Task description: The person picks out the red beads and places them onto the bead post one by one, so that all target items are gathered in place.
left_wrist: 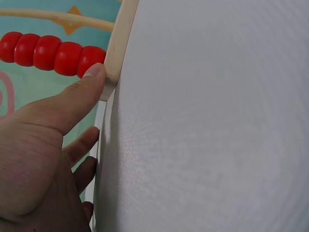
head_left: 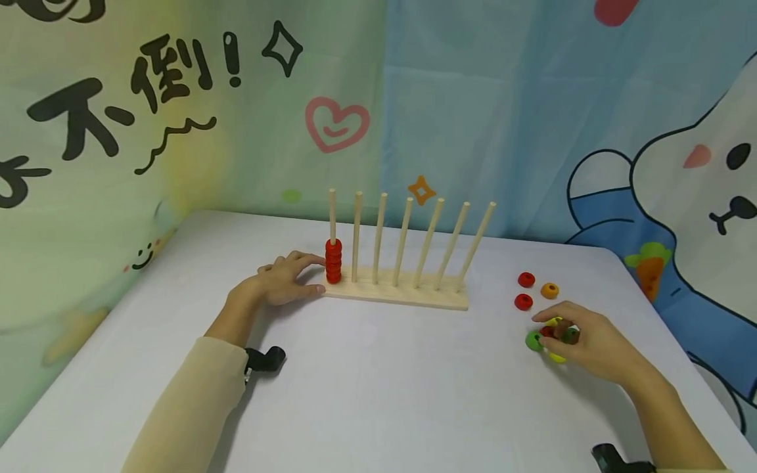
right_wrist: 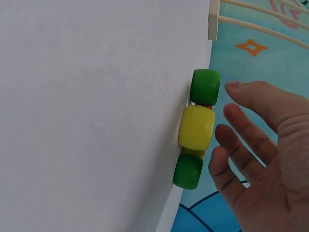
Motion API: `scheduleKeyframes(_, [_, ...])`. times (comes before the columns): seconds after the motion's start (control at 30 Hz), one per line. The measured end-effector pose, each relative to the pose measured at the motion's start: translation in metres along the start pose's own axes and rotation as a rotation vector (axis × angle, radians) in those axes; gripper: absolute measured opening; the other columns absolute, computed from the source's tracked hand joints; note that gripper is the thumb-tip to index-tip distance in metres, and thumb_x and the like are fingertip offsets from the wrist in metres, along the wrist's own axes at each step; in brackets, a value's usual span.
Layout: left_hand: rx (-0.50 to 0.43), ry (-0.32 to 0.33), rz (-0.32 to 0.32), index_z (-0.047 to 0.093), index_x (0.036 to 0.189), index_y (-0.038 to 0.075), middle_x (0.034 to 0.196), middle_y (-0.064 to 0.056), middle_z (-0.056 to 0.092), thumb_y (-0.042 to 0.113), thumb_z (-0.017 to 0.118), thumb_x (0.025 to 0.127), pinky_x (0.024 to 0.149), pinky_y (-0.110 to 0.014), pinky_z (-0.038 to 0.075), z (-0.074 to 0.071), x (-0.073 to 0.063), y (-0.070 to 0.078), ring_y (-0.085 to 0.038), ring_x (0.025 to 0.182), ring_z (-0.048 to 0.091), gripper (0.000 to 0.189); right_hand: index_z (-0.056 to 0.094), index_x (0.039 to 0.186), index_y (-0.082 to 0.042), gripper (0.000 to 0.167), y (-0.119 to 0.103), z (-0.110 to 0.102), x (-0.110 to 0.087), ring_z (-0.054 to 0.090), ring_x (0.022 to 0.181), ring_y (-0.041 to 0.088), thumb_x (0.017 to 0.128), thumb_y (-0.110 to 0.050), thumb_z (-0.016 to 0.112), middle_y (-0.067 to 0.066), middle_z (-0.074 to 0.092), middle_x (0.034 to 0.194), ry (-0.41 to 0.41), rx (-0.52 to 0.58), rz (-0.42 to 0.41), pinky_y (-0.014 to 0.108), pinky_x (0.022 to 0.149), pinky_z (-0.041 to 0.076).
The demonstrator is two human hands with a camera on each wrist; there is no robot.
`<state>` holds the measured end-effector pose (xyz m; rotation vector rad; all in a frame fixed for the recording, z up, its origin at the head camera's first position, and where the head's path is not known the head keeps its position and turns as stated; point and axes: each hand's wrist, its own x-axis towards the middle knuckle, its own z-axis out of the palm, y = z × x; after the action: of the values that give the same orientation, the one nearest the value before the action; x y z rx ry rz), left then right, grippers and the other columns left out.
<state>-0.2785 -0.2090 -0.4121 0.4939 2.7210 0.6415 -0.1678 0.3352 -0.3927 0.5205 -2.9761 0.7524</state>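
A wooden peg rack (head_left: 399,294) stands on the table, with several upright pegs in a row. Several red beads (head_left: 334,261) are stacked on its leftmost peg. My left hand (head_left: 286,280) holds the left end of the base; in the left wrist view the thumb lies at the corner beside the lowest red bead, while the index finger is hidden. My right hand (head_left: 597,345) hovers with loosely bent fingers over a cluster of beads, apart from them. In that cluster are a green bead (right_wrist: 205,87), a yellow bead (right_wrist: 197,128), another green bead (right_wrist: 188,171) and a partly covered red bead (head_left: 547,332).
Behind the cluster lie two loose red beads (head_left: 526,280) and an orange bead (head_left: 550,290). The white table (head_left: 378,387) reaches back to a printed cloth backdrop (head_left: 449,105). Black wrist mounts (head_left: 266,359) sit on both forearms.
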Motion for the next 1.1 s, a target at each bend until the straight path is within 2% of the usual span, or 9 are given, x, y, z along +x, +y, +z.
scheduleKeyframes(0.37, [-0.003, 0.008, 0.009, 0.043, 0.152, 0.034, 0.16, -0.013, 0.034, 0.059, 0.063, 0.095, 0.106, -0.074, 0.026, 0.0023, 0.0015, -0.0048, -0.04, 0.133, 0.042, 0.066, 0.071, 0.118, -0.012, 0.035, 0.0044, 0.0008, -0.0017, 0.057, 0.091, 0.02, 0.085, -0.012, 0.083, 0.005, 0.067, 0.11, -0.062, -0.077, 0.04, 0.026, 0.073, 0.053])
scheduleKeyframes(0.6, [0.0, 0.007, -0.003, 0.042, 0.154, 0.034, 0.161, -0.013, 0.034, 0.063, 0.062, 0.094, 0.107, -0.074, 0.026, 0.0038, 0.0041, -0.0069, -0.041, 0.134, 0.041, 0.069, 0.071, 0.119, -0.01, 0.034, 0.0039, 0.0009, -0.0025, 0.055, 0.09, 0.021, 0.086, -0.012, 0.079, 0.006, 0.064, 0.109, -0.118, -0.081, 0.095, 0.024, 0.067, 0.05])
scheduleKeyframes(0.93, [-0.004, 0.007, -0.015, 0.042, 0.153, 0.036, 0.161, -0.009, 0.033, 0.062, 0.062, 0.093, 0.107, -0.073, 0.025, 0.0045, 0.0069, -0.0095, -0.039, 0.135, 0.04, 0.068, 0.071, 0.118, -0.008, 0.034, 0.0011, 0.005, 0.0043, 0.056, 0.091, 0.021, 0.085, -0.009, 0.077, 0.006, 0.065, 0.109, -0.143, -0.104, 0.108, 0.036, 0.076, 0.053])
scheduleKeyframes(1.1, [0.006, 0.003, -0.017, 0.041, 0.153, 0.036, 0.162, -0.009, 0.033, 0.063, 0.062, 0.093, 0.108, -0.072, 0.026, 0.0051, 0.0056, -0.0092, -0.039, 0.134, 0.041, 0.069, 0.07, 0.117, -0.008, 0.03, -0.0002, 0.0056, 0.0052, 0.055, 0.089, 0.021, 0.087, -0.008, 0.076, 0.005, 0.065, 0.106, -0.141, -0.127, 0.107, 0.033, 0.073, 0.053])
